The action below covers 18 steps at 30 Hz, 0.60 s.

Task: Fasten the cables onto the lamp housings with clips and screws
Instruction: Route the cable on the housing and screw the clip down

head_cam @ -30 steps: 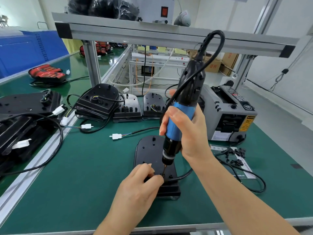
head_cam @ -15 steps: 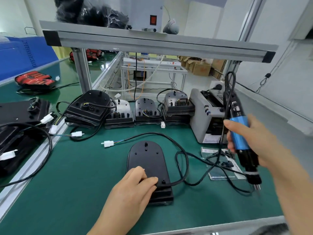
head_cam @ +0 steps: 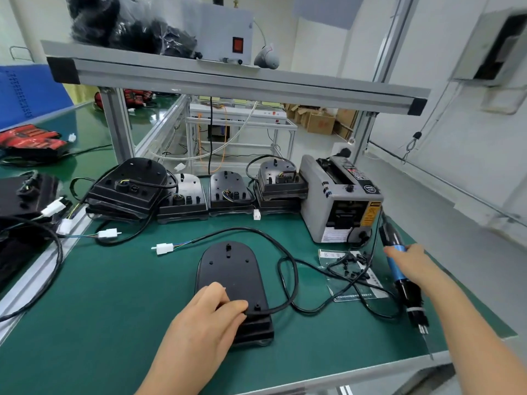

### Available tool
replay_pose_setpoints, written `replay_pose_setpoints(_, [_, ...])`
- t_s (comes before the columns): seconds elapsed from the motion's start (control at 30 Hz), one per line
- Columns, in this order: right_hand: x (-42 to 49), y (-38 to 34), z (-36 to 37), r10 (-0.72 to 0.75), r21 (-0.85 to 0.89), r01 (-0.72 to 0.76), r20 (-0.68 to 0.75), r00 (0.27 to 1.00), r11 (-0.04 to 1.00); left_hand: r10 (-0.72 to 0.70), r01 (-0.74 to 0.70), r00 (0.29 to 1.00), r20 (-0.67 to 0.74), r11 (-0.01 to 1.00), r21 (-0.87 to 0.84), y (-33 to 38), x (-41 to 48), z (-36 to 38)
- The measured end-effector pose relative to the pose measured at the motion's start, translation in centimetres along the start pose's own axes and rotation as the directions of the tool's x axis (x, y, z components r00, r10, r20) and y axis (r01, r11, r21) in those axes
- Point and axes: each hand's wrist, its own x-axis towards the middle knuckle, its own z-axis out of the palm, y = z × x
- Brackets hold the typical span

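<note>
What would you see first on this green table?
The big black lamp housing in the middle of the table, with the left hand resting on its near end. Next, the blue screwdriver gripped by the right hand at the right edge, and the grey machine behind it.
</note>
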Motion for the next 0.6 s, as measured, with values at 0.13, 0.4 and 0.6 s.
replay_pose_setpoints(0.13, [0.7,-0.7,0.7,-0.008,-0.266,-0.004,-0.044,0.999,0.964,-0.010,0.010,1.000,-0.003,1.000,0.001,0.0,0.0,0.0])
replay_pose_setpoints(0.4, [0.4,-1.5,1.5,-0.078,-0.651,-0.025,-0.130,0.988,0.759,-0.010,0.010,1.000,0.019,1.000,0.016,0.1,0.1,-0.2])
replay_pose_setpoints(0.6, [0.1,-1.1,1.6,-0.098,-0.662,-0.027,-0.151,0.984,0.749,-0.023,0.023,0.998,0.064,1.000,0.003,0.4,0.2,-0.5])
